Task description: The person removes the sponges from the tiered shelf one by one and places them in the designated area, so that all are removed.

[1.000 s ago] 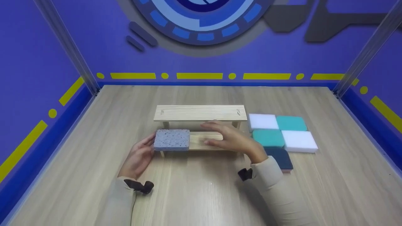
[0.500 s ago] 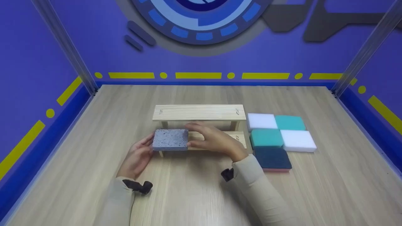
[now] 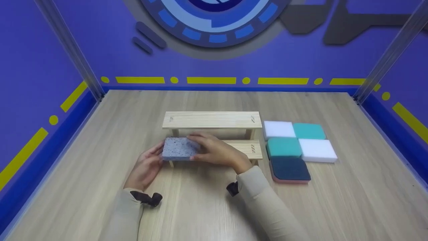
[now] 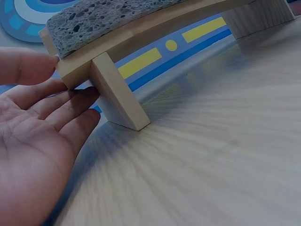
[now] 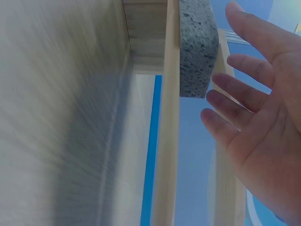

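Note:
A grey, speckled, porous sponge lies flat on the left end of the lower step of a two-step wooden rack. My left hand is at that end, palm up. In the left wrist view its thumb touches the corner of the step beside the sponge, and its relaxed fingers reach under the board. My right hand hovers over the sponge's right part with fingers loosely spread. The right wrist view shows a gap between those fingers and the sponge.
Right of the rack lie white sponges, green sponges and a dark-topped sponge with a pink base, edges close together. Blue walls stand behind and beside the wooden table.
My right hand has moved left along the lower step, from beside the sponge to over its right part. The left hand and the sponge stay in place.

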Motion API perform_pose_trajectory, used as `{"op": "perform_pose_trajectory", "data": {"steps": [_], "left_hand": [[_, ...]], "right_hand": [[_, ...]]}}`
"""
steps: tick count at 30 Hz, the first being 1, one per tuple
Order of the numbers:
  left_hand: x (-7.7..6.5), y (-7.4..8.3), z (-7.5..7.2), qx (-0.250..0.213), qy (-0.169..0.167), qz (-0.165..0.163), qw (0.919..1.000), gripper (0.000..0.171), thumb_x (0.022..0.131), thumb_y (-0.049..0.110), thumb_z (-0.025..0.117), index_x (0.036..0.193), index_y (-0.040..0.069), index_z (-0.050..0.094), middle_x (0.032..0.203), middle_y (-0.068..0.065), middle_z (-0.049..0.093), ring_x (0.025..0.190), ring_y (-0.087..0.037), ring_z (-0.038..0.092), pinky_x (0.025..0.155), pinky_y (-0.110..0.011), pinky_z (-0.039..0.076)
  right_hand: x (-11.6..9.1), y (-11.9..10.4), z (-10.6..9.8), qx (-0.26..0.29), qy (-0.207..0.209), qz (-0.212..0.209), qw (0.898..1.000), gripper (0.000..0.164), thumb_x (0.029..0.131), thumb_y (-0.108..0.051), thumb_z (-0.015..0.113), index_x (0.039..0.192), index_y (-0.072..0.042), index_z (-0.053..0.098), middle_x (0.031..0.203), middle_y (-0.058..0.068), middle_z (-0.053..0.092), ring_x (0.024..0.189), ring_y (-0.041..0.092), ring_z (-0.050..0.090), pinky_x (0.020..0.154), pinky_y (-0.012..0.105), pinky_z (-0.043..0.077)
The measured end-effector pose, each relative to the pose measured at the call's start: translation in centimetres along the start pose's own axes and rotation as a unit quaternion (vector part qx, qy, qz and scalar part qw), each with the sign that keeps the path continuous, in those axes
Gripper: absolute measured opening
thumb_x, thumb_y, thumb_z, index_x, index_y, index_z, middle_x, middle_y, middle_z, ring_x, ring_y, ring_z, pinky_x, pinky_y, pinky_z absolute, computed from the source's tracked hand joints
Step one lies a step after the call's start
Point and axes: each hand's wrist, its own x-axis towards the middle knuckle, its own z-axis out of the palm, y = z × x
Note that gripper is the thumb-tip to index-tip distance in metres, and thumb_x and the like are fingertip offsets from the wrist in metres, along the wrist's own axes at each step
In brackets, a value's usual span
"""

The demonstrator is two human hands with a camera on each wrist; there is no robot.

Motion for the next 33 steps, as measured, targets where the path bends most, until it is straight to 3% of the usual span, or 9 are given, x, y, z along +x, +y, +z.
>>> {"op": "perform_pose_trajectory", "data": {"steps": [6, 17, 28, 33], "left_hand": [[0.3, 0.2, 0.2, -0.003, 0.002, 0.005, 1.0, 0.066, 0.081, -0.02, 0.029, 0.146, -0.013, 0.02, 0.151, -0.026, 0.03, 0.117, -0.013, 0.058, 0.101, -0.023, 0.047], [0.8, 0.6, 0.4, 0.012, -0.003, 0.009, 0.9999, 0.065, 0.082, -0.019, 0.03, 0.146, -0.015, 0.018, 0.144, -0.02, 0.038, 0.114, -0.012, 0.057, 0.097, -0.022, 0.048], [-0.1, 0.2, 0.1, 0.004, -0.003, -0.013, 0.9999, 0.064, 0.085, -0.018, 0.032, 0.147, -0.013, 0.017, 0.156, -0.028, 0.016, 0.116, -0.008, 0.057, 0.099, -0.021, 0.046], [0.1, 0.2, 0.1, 0.01, -0.011, -0.008, 0.9999, 0.065, 0.084, -0.018, 0.033, 0.147, -0.013, 0.016, 0.156, -0.029, 0.015, 0.117, -0.007, 0.056, 0.101, -0.021, 0.046]], "right_hand": [[0.7, -0.2, 0.2, 0.011, 0.004, 0.006, 1.0, 0.072, 0.086, -0.039, 0.068, 0.146, -0.01, 0.04, 0.154, 0.01, 0.034, 0.142, 0.025, 0.032, 0.118, 0.037, 0.028], [1.4, -0.3, 0.4, -0.009, 0.017, 0.005, 1.0, 0.07, 0.085, -0.036, 0.071, 0.144, -0.008, 0.044, 0.153, 0.013, 0.036, 0.142, 0.027, 0.033, 0.118, 0.037, 0.029], [0.4, -0.1, 1.2, -0.017, 0.018, 0.018, 1.0, 0.063, 0.084, -0.034, 0.072, 0.138, -0.008, 0.053, 0.143, 0.012, 0.048, 0.131, 0.023, 0.045, 0.111, 0.034, 0.04], [0.1, 0.0, 0.8, -0.025, 0.011, 0.022, 0.999, 0.062, 0.083, -0.034, 0.073, 0.137, -0.009, 0.053, 0.143, 0.011, 0.048, 0.13, 0.022, 0.046, 0.111, 0.033, 0.04]]}}
